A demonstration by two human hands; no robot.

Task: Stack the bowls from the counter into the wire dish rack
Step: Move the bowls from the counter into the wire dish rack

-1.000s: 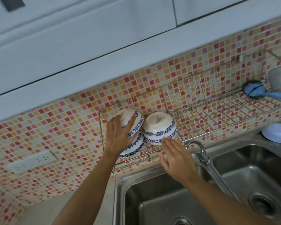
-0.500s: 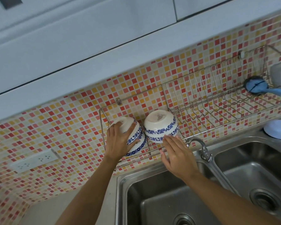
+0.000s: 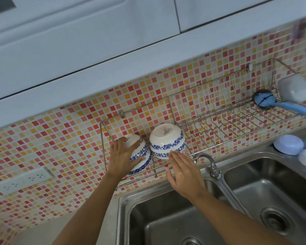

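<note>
A wall-mounted wire dish rack (image 3: 219,110) hangs on the mosaic tiles above the sink. At its left end sit white bowls with blue flower bands, upside down. My left hand (image 3: 121,156) grips the upper bowl (image 3: 140,149) of the left stack, which rests nested on a lower bowl (image 3: 143,166). To the right stands a second stack of two bowls (image 3: 167,142). My right hand (image 3: 184,171) is flat with fingers together, its fingertips touching the bottom rim of that right stack.
A steel double sink (image 3: 210,218) lies below with a curved tap (image 3: 212,167) just right of my right hand. A blue dish brush (image 3: 272,102) and a pale container (image 3: 297,88) sit at the rack's right end. Pale blue dishes (image 3: 288,145) rest on the sink's edge. A socket strip (image 3: 23,179) is on the left wall.
My left hand has pressed the upper left bowl down onto the one beneath, so the left stack sits lower. My right hand has stayed at the right stack.
</note>
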